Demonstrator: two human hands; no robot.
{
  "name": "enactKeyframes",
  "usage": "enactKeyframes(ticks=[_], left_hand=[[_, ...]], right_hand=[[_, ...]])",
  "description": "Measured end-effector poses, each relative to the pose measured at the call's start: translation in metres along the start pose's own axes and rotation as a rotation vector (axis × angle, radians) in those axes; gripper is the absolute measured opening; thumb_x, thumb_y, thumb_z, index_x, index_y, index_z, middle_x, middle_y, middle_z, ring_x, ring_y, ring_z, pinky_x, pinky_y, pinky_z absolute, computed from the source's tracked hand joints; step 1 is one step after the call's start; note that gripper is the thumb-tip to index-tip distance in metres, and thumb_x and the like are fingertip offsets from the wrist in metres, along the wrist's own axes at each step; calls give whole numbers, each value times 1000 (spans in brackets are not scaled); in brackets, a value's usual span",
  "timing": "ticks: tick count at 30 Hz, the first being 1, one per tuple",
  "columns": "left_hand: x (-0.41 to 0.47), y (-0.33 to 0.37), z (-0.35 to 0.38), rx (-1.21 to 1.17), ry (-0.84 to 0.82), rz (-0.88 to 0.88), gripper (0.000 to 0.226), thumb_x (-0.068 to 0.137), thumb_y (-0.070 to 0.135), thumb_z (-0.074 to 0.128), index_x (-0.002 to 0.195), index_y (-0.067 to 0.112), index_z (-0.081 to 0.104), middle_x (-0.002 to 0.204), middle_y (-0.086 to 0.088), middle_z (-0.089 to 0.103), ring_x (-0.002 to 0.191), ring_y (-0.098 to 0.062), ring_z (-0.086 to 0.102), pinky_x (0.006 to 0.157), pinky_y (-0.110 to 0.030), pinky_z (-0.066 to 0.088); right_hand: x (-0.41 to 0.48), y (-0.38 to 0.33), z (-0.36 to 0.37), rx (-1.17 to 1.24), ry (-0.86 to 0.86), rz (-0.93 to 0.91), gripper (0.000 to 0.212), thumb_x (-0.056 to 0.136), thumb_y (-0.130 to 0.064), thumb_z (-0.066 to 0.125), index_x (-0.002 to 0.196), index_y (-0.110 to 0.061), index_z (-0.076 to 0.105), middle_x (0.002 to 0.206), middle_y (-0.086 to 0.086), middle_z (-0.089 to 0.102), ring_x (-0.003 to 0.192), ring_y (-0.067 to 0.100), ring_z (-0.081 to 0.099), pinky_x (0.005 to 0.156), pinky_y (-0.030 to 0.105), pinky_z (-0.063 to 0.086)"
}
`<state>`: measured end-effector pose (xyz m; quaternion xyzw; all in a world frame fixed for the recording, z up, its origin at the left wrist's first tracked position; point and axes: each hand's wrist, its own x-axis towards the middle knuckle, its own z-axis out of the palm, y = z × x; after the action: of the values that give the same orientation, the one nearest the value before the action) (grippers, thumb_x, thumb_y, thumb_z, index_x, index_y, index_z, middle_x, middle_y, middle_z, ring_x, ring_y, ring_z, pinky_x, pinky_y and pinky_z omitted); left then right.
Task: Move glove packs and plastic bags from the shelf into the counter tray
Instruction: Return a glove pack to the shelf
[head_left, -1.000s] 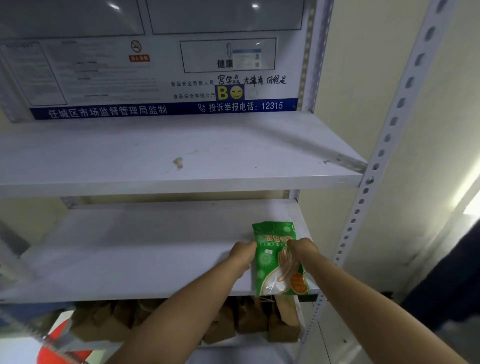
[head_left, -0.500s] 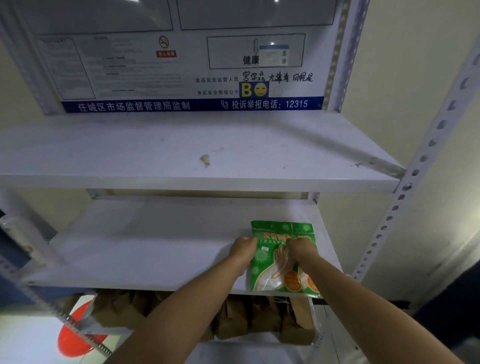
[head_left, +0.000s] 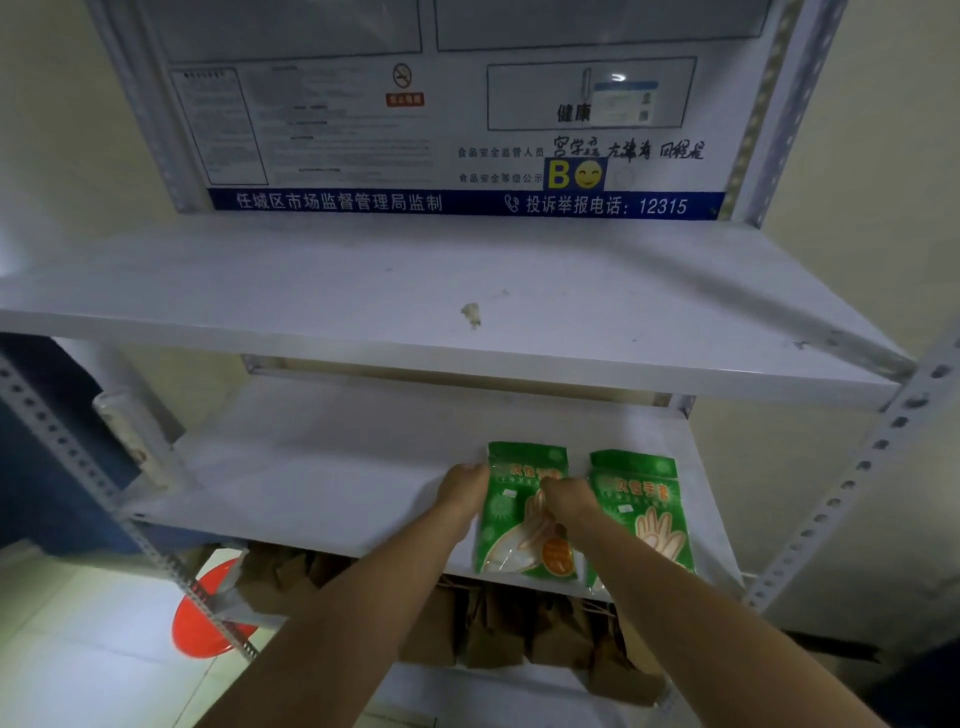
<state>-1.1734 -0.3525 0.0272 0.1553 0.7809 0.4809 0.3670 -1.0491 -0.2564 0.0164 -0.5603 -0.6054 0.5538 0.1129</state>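
Standing open-fronted, the white metal rack is the only holder in sight. Its middle shelf (head_left: 322, 483) carries two green glove packs lying flat near the front edge, at about 5 o'clock from the centre of the view. The first glove pack (head_left: 511, 525) has the second glove pack (head_left: 644, 499) just beside it at its 3 o'clock, the two close but not overlapping. The upper shelf (head_left: 363, 291) holds only a small pale scrap (head_left: 471, 313). On the level beneath the packs, at 6 o'clock, stands a crowded row of brown paper bags (head_left: 498, 629), upright and pressed together.

Both hands are on the first glove pack. The left hand (head_left: 462, 488) is curled against its 9 o'clock edge, grasping it there. The right hand (head_left: 569, 499) is curled over the pack's upper part towards its 3 o'clock edge, pinching the plastic, with its wrist passing between the two packs. The second glove pack lies untouched.

Knuckles face the camera, so the fingertips of both hands are hidden. The right forearm covers the lower inner corner of the second glove pack. A red basin (head_left: 202, 623) on the floor at 7 o'clock is half screened by a perforated upright, and its inside cannot be seen. The notice board (head_left: 467, 130) at 12 o'clock is cut off at the top, its small print too blurred to read.
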Motion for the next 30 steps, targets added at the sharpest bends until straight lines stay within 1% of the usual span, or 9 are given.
enactKeyframes(ticks=[2, 5, 8, 11, 14, 19, 23, 26, 30], left_hand=[[1, -5, -1, -7, 7, -13, 27, 94, 36, 49, 84, 16, 63, 87, -7, 66, 79, -22, 58, 72, -29, 43], [7, -11, 2, 47, -14, -21, 34, 88, 39, 50, 92, 13, 70, 95, -9, 73, 88, -26, 67, 79, -36, 53], [13, -14, 5, 59, -47, -8, 42, 79, 42, 48, 95, 12, 72, 96, -10, 74, 93, -28, 70, 86, -39, 55], [23, -19, 9, 42, -84, 12, 50, 73, 51, 52, 101, 15, 72, 98, -6, 75, 94, -25, 70, 93, -44, 56], [11, -10, 9, 20, -112, 13, 48, 78, 50, 54, 103, 14, 73, 98, -6, 76, 95, -26, 71, 95, -46, 55], [-6, -4, 5, -14, -121, 12, 40, 84, 43, 54, 101, 12, 73, 95, -9, 77, 98, -28, 72, 91, -42, 55], [-14, -10, -2, 35, -115, 69, 37, 88, 42, 49, 97, 14, 71, 98, -12, 75, 99, -31, 70, 77, -35, 51], [-19, -17, -10, 104, -111, 135, 38, 86, 40, 44, 95, 12, 68, 97, -16, 72, 90, -30, 69, 72, -34, 47], [-37, -21, -17, 197, -146, 209, 26, 88, 31, 47, 72, 14, 57, 74, -8, 61, 74, -24, 56, 66, -31, 39]], right_hand=[[-4, 0, 3, -10, -2, -16, 29, 96, -26, 49, 70, -11, 52, 66, 9, 50, 70, 25, 53, 67, 36, 45], [-5, 1, 2, -11, -9, -13, 29, 97, -26, 48, 72, -11, 52, 66, 7, 49, 67, 23, 51, 67, 35, 44], [-2, 6, -2, 29, -55, 5, 27, 96, -29, 50, 78, -9, 57, 75, 13, 56, 73, 25, 57, 72, 41, 53], [-9, 5, -6, 97, -127, 18, 27, 98, -28, 50, 85, -5, 59, 74, 14, 58, 70, 25, 58, 71, 37, 53], [-16, 4, -10, 163, -169, 21, 25, 99, -23, 50, 91, -2, 59, 67, 13, 56, 60, 24, 56, 65, 32, 49], [-25, 9, -12, 210, -185, 18, 23, 100, -18, 49, 87, -4, 61, 70, 12, 60, 63, 23, 60, 60, 26, 49], [-31, 13, -7, 172, -104, -63, 20, 97, -20, 50, 90, -7, 63, 78, 10, 59, 74, 23, 58, 71, 34, 50], [-42, 21, -5, 248, 12, -111, 15, 96, -16, 53, 96, -8, 66, 87, 11, 66, 80, 25, 64, 71, 37, 53], [-69, 38, -4, 347, 159, -138, 14, 95, -13, 58, 91, -4, 67, 87, 13, 71, 69, 25, 66, 63, 33, 52]])
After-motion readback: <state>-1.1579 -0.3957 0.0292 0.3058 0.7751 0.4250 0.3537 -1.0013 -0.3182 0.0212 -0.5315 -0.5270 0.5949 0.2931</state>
